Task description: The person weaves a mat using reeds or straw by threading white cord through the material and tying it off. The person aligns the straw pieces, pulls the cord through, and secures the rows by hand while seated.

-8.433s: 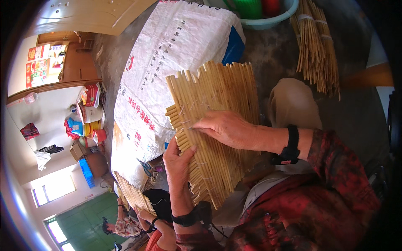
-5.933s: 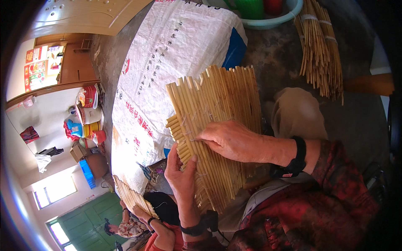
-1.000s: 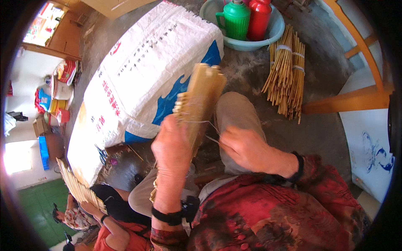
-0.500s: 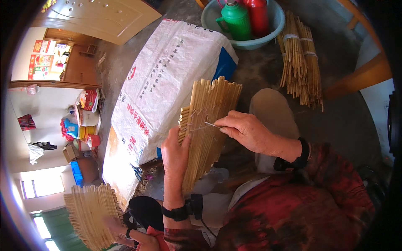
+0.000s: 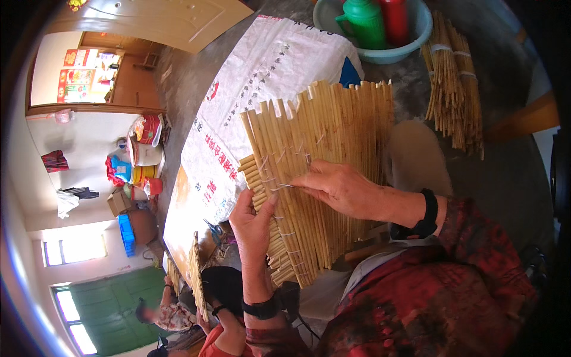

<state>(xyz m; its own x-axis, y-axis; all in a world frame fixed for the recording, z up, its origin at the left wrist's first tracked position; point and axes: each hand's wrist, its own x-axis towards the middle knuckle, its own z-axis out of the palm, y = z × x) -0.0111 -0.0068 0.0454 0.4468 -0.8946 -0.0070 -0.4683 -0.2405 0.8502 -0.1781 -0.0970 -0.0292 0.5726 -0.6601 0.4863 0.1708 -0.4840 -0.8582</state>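
Note:
A panel of straw-coloured reed stalks (image 5: 339,131), bound side by side with pale thread stitches, lies tilted across my lap. Another layer of stalks (image 5: 253,175) pokes out past its left edge. My left hand (image 5: 251,223) grips that edge, thumb on the upper face and fingers partly hidden beneath. Above the middle of the panel, my right hand (image 5: 342,187) pinches a thin metal needle (image 5: 284,185). Its tip points left, close to the stitches by my left thumb; whether it enters the stalks I cannot tell.
A white printed woven sack (image 5: 238,89) covers a low table beyond the panel, with scissors (image 5: 213,229) near its lower edge. A pale blue basin (image 5: 392,56) holds green and red flasks. Tied stalk bundles (image 5: 455,83) lie at right. Other people with stalk panels (image 5: 197,273) sit at lower left.
The reed panel has turned and now shows its face more broadly. My right hand has drawn nearer the left edge with the needle. At lower left, another person's panel now appears edge-on.

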